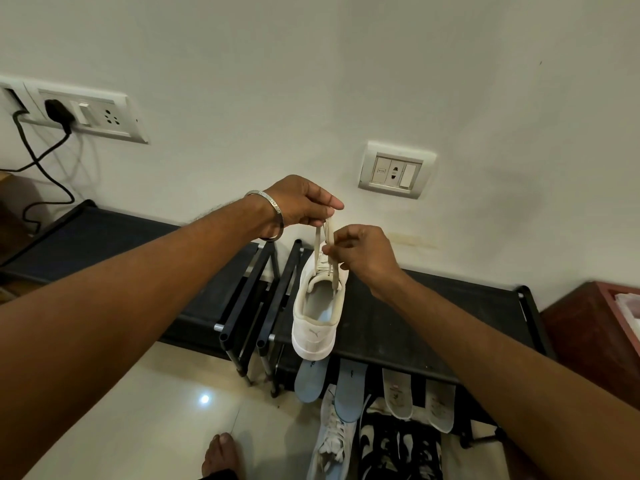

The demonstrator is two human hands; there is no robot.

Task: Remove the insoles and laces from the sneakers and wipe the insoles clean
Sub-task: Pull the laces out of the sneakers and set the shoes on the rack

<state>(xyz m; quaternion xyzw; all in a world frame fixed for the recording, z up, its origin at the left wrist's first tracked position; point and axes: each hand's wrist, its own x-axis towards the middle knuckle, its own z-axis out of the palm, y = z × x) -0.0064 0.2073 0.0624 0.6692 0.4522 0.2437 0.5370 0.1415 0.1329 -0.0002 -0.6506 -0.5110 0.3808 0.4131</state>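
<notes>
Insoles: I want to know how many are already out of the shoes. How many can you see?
4, all leaning against the black rack: blue insole, second blue insole, white insole, second white insole. More may be hidden inside shoes.

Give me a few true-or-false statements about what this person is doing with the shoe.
1. Both hands hold the lace of the white sneaker. True: the left hand pinches it higher up, the right hand lower down.
2. The white sneaker sits on the floor. False: it rests on the black rack.
3. Four insoles lean against the rack. True.
4. The left wrist is bare. False: it wears a metal bangle.
5. The lace is fully out of the sneaker. False: it is still threaded through the eyelets.
</notes>
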